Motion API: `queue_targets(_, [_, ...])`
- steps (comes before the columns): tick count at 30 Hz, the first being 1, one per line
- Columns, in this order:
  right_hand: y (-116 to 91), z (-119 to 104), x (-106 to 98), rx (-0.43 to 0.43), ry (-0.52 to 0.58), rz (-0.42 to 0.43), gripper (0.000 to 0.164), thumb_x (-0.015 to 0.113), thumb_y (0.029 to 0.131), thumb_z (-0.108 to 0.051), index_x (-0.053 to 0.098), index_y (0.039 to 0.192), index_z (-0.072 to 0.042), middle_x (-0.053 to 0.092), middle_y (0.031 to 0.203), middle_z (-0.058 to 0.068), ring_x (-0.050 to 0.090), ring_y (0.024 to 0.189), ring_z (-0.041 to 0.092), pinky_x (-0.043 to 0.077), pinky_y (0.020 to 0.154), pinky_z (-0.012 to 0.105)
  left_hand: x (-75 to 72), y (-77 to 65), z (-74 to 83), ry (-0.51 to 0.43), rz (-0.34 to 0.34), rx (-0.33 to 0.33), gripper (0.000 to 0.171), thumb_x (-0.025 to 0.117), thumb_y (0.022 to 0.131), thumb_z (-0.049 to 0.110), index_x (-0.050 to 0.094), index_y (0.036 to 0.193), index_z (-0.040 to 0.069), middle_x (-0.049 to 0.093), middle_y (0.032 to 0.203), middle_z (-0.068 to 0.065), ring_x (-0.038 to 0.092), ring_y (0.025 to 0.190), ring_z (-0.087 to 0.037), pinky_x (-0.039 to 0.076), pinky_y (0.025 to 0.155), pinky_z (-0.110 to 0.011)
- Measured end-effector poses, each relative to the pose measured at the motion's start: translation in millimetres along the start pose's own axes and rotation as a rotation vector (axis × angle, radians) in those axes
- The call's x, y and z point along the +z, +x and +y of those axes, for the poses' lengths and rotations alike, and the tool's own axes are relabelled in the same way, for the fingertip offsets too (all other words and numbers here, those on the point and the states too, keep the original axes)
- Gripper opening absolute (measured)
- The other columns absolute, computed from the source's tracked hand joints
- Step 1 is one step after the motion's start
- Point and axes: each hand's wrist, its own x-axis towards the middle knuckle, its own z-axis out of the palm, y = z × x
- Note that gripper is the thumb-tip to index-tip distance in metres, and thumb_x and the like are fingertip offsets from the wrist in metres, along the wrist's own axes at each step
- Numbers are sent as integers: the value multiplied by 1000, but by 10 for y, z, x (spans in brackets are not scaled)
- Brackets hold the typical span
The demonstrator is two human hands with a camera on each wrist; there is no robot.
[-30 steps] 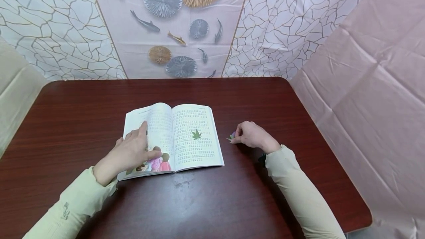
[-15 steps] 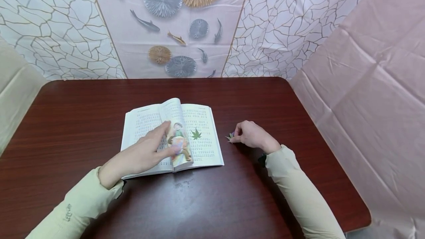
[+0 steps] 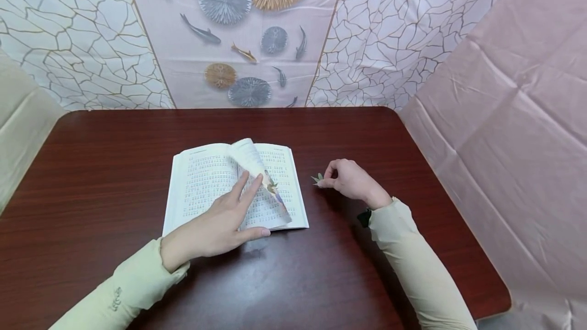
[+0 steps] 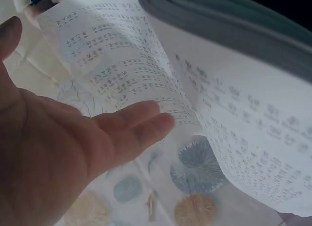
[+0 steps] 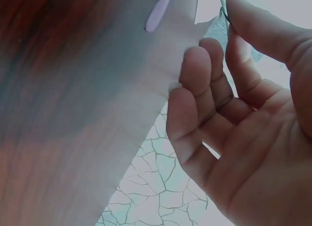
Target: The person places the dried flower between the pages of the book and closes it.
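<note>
An open book [image 3: 199, 187] lies on the table. One page [image 3: 247, 154] is lifted and curls over toward the right half, partly covering it. Against this page rest the spread, straight fingers of my left hand [image 3: 213, 225]; in the left wrist view the fingertips [image 4: 163, 123] lie over the printed sheet. To the right of the book, my right hand [image 3: 350, 182] pinches a small pointed green leaf [image 3: 317, 179] between thumb and index finger, raised near the tabletop. Its other fingers are loosely curled. The leaf on the right page is mostly hidden by the turning page.
The dark red-brown table [image 3: 114, 167] has a rounded far edge against a patterned cloth backdrop [image 3: 247, 65]. A pink cloth [image 3: 513, 116] hangs along the right side. In the right wrist view a flat purple piece [image 5: 158, 12] lies on the tabletop near the right hand.
My left hand has moved right, sweeping the page from the left half over toward the right and over the leaf there. My right hand has lifted slightly with its leaf.
</note>
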Motion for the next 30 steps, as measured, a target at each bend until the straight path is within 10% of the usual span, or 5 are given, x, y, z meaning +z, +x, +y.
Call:
queue_targets(14, [47, -41, -42, -34, 110, 143, 22, 76, 86, -31, 63, 81, -13, 61, 74, 3, 49, 62, 18, 41, 56, 31, 86, 2, 32, 91, -171, -23, 78, 59, 93, 52, 34, 150, 5, 28, 155, -20, 26, 142, -35, 17, 111, -60])
queue_targets(21, [101, -263, 63, -22, 325, 86, 22, 75, 87, -31, 64, 86, -12, 64, 88, 9, 66, 70, 31, 55, 64, 39, 97, 9, 21, 102, -179, -17, 76, 59, 93, 51, 37, 148, 3, 32, 153, -19, 28, 141, -37, 18, 111, -61])
queue_targets(30, [228, -552, 295, -133, 268, 47, 17, 75, 87, -28, 65, 81, -15, 64, 79, -1, 52, 69, 18, 42, 59, 28, 91, 4, 13, 103, -202, -23, 76, 59, 93, 50, 37, 148, 3, 30, 155, -17, 26, 142, -36, 16, 111, -61])
